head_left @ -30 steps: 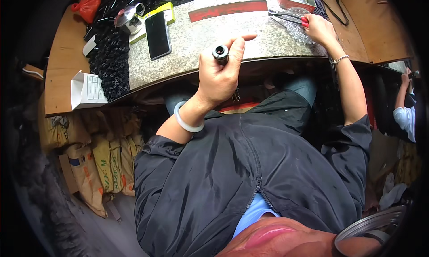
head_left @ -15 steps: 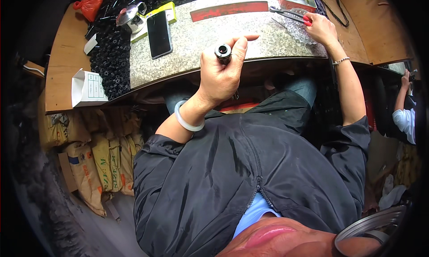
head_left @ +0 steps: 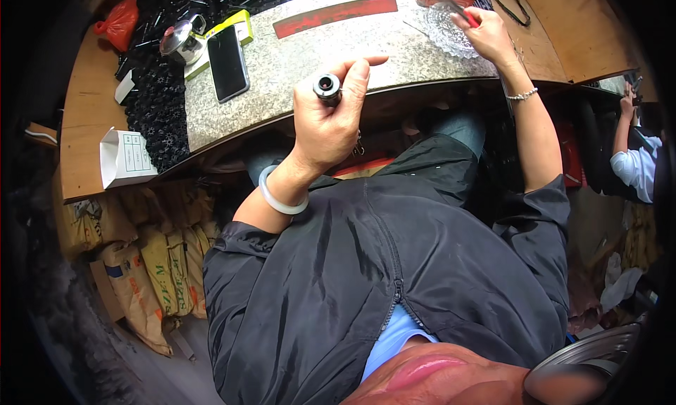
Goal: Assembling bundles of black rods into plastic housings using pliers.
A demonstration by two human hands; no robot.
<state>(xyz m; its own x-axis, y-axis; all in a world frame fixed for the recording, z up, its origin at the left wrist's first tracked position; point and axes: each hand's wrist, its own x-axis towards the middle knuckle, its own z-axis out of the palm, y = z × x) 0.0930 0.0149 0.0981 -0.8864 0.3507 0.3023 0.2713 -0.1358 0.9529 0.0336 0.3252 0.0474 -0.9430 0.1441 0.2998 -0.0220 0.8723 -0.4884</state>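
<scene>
Left hand (head_left: 331, 120) grips a short black tube (head_left: 327, 88) upright above the counter (head_left: 310, 60) while right hand (head_left: 488, 33) pinches something red at a glass dish (head_left: 443, 35), likely fetching a part to fit.

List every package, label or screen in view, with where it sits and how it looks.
Phone: on the stone worktop, left of centre; flat, black, screen dark.
Carton: on the bench's left edge; small, white, flap open, with a printed label.
Yellow box: under the phone's far end; flat, yellow-green.
Sacks: under the bench, left; tan with printed marks.
Red strip: far side of the worktop; long, flat.
</scene>
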